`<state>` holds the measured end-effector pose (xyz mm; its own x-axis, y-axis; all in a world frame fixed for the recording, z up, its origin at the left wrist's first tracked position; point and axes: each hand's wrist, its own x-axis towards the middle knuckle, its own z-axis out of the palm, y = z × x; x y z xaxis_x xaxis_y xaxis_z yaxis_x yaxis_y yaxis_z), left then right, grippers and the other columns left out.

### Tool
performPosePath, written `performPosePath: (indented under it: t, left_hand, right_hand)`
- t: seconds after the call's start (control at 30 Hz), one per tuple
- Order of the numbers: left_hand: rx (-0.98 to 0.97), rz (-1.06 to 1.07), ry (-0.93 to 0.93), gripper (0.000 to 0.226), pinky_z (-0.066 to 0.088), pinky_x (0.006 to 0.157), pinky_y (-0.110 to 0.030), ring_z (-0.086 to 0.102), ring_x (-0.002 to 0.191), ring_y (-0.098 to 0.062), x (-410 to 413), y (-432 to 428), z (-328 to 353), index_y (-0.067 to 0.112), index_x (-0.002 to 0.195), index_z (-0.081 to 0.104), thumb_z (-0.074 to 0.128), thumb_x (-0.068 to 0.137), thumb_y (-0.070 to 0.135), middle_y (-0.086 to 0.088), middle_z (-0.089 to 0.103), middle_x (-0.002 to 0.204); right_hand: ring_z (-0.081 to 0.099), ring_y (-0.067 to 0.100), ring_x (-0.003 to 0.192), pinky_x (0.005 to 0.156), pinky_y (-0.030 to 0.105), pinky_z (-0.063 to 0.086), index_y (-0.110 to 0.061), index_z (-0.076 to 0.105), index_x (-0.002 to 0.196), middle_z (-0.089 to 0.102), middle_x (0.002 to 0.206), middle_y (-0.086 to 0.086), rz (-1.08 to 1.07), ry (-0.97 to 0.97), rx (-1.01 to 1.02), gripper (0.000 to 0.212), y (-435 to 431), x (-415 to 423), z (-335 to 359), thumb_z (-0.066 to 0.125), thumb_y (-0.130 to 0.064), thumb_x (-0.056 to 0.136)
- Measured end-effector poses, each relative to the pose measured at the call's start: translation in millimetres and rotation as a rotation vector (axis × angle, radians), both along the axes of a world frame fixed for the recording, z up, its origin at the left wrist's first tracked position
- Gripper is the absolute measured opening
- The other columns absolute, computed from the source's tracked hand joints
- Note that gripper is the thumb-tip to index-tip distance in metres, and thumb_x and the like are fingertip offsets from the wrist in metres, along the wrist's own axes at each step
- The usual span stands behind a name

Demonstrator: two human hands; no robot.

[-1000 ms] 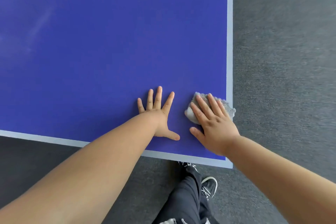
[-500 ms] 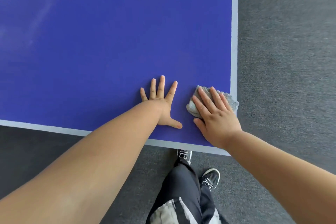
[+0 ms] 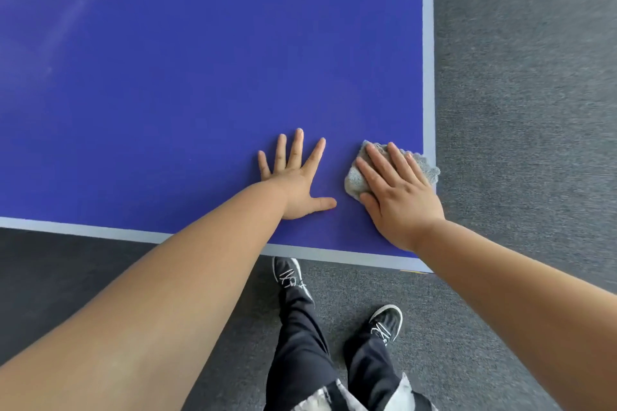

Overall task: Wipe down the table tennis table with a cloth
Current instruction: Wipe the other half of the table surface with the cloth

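Note:
The blue table tennis table (image 3: pixel 200 77) fills the upper left, with its near right corner in front of me. My left hand (image 3: pixel 297 177) lies flat on the blue surface, fingers spread. My right hand (image 3: pixel 397 193) presses straight fingers down on a crumpled grey cloth (image 3: pixel 425 165) beside the white right edge line. Part of the cloth sticks out past the table's right edge.
Grey carpet (image 3: pixel 534 110) surrounds the table on the right and below. My legs in dark trousers and black shoes (image 3: pixel 288 277) stand at the near edge, one foot partly under the table. A faint streak (image 3: pixel 63 30) shows on the surface at far left.
Both hands and the cloth sit a little higher in view and the table's near edge has shifted up. My feet have come further into view. The cloth stays pressed at the right edge.

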<state>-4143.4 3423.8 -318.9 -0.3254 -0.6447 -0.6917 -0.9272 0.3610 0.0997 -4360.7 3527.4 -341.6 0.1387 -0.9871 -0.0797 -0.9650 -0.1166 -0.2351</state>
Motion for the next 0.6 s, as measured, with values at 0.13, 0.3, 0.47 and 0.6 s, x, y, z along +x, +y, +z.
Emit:
performPosePath:
  t: [0.13, 0.3, 0.47, 0.6]
  left_hand:
    - [-0.321, -0.066, 0.145, 0.072, -0.010, 0.122, -0.065, -0.026, 0.155, -0.035, 10, 23, -15, 0.040, 0.161, -0.015, 0.020, 0.103, 0.063, 0.003, -0.029, 0.169]
    - [-0.488, -0.070, 0.239, 0.066, 0.000, 0.127, -0.057, -0.006, 0.158, -0.038, 13, 29, -25, 0.036, 0.165, 0.006, 0.011, 0.101, 0.053, 0.000, -0.005, 0.174]
    - [-0.587, 0.041, 0.324, 0.064, 0.013, 0.126, -0.059, 0.016, 0.158, -0.029, 17, 35, -29, 0.026, 0.161, 0.033, 0.027, 0.097, 0.037, -0.001, 0.022, 0.171]
    - [-0.574, 0.230, 0.281, 0.063, 0.007, 0.127, -0.058, 0.015, 0.158, -0.026, 19, 40, -26, 0.026, 0.161, 0.030, 0.040, 0.100, 0.034, -0.002, 0.020, 0.172]
  right_hand:
    - [0.015, 0.032, 0.157, 0.128, 0.050, 0.013, -0.030, 0.035, 0.159, 0.018, 0.171, -0.003, 0.316, 0.009, -0.036, 0.056, 56, 9, -5, 0.034, -0.049, 0.107]
    - [0.014, 0.027, 0.158, 0.127, 0.049, 0.017, -0.031, 0.034, 0.160, 0.018, 0.170, -0.006, 0.436, 0.030, -0.022, 0.058, 32, -11, -3, 0.037, -0.052, 0.106]
    - [0.016, 0.028, 0.157, 0.128, 0.046, 0.013, -0.029, 0.028, 0.161, 0.018, 0.171, -0.007, -0.042, 0.044, -0.017, 0.060, -31, 11, -3, 0.031, -0.049, 0.105]
    - [0.008, 0.034, 0.158, 0.128, 0.050, 0.008, -0.029, 0.024, 0.162, 0.012, 0.172, -0.001, 0.008, 0.061, 0.046, 0.064, -15, 36, 3, 0.036, -0.049, 0.102]
